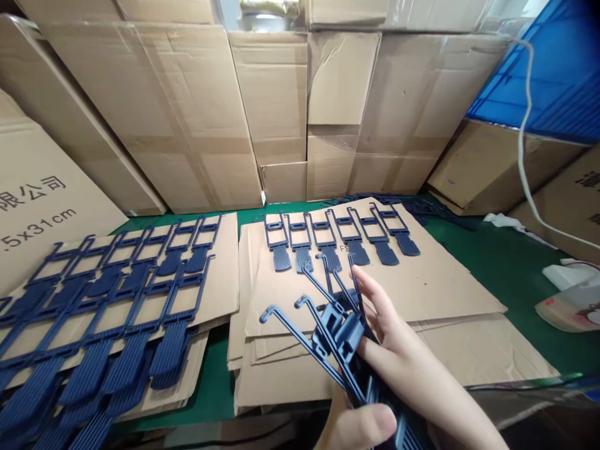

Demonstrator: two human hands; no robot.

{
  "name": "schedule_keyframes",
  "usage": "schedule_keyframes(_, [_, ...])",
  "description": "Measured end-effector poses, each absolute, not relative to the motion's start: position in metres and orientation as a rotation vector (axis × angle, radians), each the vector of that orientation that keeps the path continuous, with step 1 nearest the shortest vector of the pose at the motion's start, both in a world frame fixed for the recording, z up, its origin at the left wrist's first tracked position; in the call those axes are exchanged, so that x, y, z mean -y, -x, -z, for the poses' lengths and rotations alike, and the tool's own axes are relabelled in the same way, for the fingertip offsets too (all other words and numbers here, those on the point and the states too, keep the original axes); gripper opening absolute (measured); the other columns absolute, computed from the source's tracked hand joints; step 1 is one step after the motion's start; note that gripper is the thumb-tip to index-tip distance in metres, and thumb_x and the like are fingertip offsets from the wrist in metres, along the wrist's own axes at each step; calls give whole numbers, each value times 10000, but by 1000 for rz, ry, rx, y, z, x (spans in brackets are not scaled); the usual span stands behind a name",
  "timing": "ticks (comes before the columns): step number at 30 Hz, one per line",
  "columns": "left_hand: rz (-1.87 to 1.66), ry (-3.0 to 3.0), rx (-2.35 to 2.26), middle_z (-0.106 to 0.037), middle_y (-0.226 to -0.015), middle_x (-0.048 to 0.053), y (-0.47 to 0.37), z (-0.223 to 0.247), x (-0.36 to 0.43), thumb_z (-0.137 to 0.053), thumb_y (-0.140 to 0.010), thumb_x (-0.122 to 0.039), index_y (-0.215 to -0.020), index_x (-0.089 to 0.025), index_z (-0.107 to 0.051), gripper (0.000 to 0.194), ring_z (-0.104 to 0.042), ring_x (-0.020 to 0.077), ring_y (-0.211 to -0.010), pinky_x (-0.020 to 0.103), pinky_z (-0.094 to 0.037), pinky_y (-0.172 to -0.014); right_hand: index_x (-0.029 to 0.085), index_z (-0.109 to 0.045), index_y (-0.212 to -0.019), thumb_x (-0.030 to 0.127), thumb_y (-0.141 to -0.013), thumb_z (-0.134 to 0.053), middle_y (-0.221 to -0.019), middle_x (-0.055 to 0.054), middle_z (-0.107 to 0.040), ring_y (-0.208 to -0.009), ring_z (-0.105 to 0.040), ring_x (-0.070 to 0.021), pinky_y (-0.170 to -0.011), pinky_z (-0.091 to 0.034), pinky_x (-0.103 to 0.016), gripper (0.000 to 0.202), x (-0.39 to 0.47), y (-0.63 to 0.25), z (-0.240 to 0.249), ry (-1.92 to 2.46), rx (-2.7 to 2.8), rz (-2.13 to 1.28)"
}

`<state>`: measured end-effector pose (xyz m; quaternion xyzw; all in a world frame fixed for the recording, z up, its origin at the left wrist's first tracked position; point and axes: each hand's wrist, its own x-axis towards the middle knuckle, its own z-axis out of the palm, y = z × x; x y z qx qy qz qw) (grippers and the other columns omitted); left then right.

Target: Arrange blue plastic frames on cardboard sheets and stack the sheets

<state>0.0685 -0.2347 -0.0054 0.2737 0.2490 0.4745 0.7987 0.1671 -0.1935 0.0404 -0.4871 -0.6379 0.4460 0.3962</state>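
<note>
A bunch of dark blue plastic hooked frames [344, 331] is held low in front of me, the hooked arms pointing up and left. My left hand [354, 425] grips the bunch from below, its thumb lying across the parts. From the right, my right hand [391, 340] closes around the same bunch, fingers along its far side; how many pieces each hand holds is hidden. Just beyond lies a row of matching frames [324, 236] with ribbed paddles, flat on a cardboard sheet [422, 294]. To the left, more frames [171, 353] lie in overlapping rows on another sheet [225, 275].
Cardboard boxes [187, 112] form a wall behind the green table [487, 262]. More dark blue parts [431, 209] are heaped at the back right. A white cable [522, 144] hangs on the right, near a blue crate [548, 81] and a clear plastic container [569, 300].
</note>
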Motion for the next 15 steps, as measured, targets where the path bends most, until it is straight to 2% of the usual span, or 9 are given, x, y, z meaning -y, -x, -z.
schedule_keyframes(2, [-1035, -548, -498, -523, -1164, 109, -66, 8, 233, -529, -798, -424, -1138, -164, -522, 428, -491, 247, -1065, 451, -391, -911, 331, -226, -1361, 207, -804, -496, -1436, -35, -142, -1289, -241, -205, -1010, -328, -384, 631, 190, -171, -42, 1098, 1580, -1346])
schedule_keyframes(5, [-1065, -495, -453, -551, -1151, 103, -55, 7, 232, -588, -716, -454, -1140, -154, -552, 521, -450, 295, -1128, 438, -338, -976, 337, -268, -1339, 245, -793, -557, -1425, -33, -192, -1243, -333, -187, -1020, -320, -359, 625, 195, -176, -42, 951, 1543, -1555])
schedule_keyframes(10, [-1228, -289, -526, -560, -1155, 86, -37, 0, 230, -501, -772, -481, -1126, -148, -579, 492, -399, 275, -1189, 397, -254, -1043, 351, -260, -1347, 314, -762, -608, -1431, -6, -178, -1306, -196, -177, -1061, -256, -354, 681, 218, -179, -35, 1177, 1767, -1279])
schedule_keyframes(15, [-1380, -219, -667, -623, -1043, 82, -28, -1, 228, -483, -789, -487, -1080, -170, -610, 448, -475, 253, -1123, 380, -323, -1005, 295, -347, -1325, 336, -701, -663, -1351, -34, -358, -1252, -322, -187, -1051, -287, -347, 701, 225, -175, -34, 1199, 2001, -1144])
